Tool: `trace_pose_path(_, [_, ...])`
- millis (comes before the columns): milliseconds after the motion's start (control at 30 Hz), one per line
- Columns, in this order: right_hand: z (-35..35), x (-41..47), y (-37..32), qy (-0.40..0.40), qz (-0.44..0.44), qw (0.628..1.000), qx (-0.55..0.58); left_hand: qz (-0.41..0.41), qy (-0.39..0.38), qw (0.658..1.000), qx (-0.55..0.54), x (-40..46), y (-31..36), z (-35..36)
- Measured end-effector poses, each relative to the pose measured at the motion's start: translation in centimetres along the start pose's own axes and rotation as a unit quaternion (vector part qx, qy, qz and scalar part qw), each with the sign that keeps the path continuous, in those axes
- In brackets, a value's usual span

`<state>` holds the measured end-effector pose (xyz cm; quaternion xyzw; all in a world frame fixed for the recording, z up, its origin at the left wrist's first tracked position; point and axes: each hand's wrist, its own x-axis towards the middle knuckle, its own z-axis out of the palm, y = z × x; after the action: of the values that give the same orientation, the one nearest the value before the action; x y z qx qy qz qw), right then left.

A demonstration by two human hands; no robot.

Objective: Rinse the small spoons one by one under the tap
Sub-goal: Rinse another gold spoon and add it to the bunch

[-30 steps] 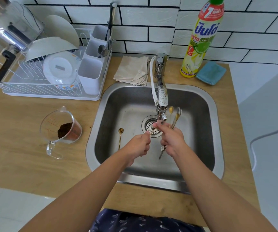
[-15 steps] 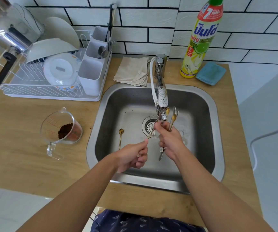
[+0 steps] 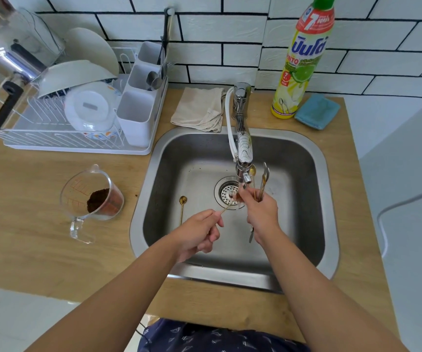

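Over a steel sink (image 3: 306, 158), the left hand (image 3: 197, 233) pinches one gold spoon (image 3: 226, 207) by its handle, bowl under the tap (image 3: 243, 153); the right hand (image 3: 262, 212) grips a bunch of about three spoons (image 3: 263, 182), bowls up; one more gold spoon (image 3: 182, 208) lies on the sink floor, left of the drain.

The dish soap bottle (image 3: 304, 59) reads "7" on red and "PINTO".
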<state>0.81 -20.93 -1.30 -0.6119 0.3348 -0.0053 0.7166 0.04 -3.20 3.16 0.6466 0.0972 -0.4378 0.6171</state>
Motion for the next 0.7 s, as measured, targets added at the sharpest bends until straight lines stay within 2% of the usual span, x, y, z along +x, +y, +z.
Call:
trace_pose_path(200, [-0.3,-0.4,0.3,-0.058,0.003,0.998,0.002,-0.043,-0.012,0.996,-0.08,-0.4,0.7,-0.1])
trace_pose_path(367, [-0.1,0.1,-0.2,-0.035,0.024,0.999,-0.005,-0.058,-0.017,0.994,-0.096,-0.2,0.7,-0.2])
trace_pose_path(567, [-0.4,0.2,0.2,-0.108,0.035,0.993,0.033,-0.073,-0.019,0.987,-0.14,0.2,0.6,-0.7])
trace_pose_path(700, [-0.4,0.1,0.0,-0.163,0.04,0.983,0.067,-0.094,-0.067,0.967,-0.229,0.1,0.4,-1.0])
